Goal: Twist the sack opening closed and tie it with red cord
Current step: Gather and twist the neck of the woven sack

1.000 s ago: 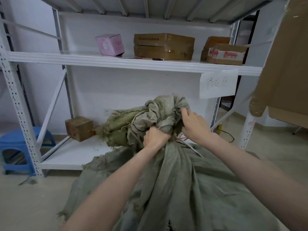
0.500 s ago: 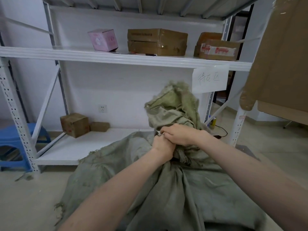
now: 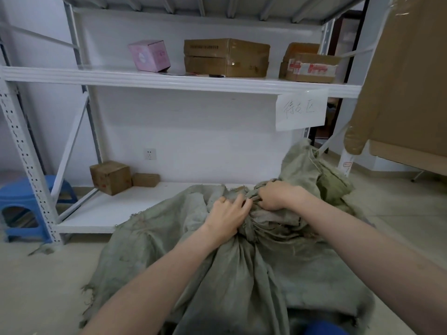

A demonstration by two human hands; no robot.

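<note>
Two hands, left hand (image 3: 226, 215) and right hand (image 3: 278, 195), on the gathered sack (image 3: 242, 274) neck.

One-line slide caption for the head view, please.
Both hands, left and right, grip the bunched neck of a grey-green sack before a white shelving rack; no red cord visible.

My left hand (image 3: 226, 215) and right hand (image 3: 278, 195) are bare: no gloves, and I can make out no rings. Both forearms are bare too, no sleeves, no watch or band at the wrists. My nails look short and plain.
</note>
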